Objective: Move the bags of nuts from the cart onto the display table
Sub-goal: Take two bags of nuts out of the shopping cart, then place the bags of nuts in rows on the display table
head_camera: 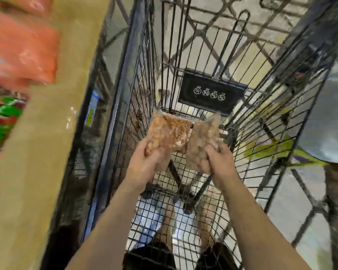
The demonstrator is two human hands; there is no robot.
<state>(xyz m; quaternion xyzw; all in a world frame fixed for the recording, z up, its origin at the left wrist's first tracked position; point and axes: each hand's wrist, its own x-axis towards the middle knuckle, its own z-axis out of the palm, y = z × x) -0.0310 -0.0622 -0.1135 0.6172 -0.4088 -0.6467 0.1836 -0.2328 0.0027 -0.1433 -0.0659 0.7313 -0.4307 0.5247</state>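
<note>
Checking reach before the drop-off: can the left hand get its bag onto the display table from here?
Probably yes. The left hand grips its bag over the cart, and the table lies close on that side; only the cart's side wall stands between, so the hand must lift over it.

This is a grocery shop: a black wire shopping cart (201, 55) with a child-seat warning flap (211, 94) stands on a tiled floor (304, 193) beside a tabletop (47, 152) piled with bright packaged goods (21, 47).
</note>
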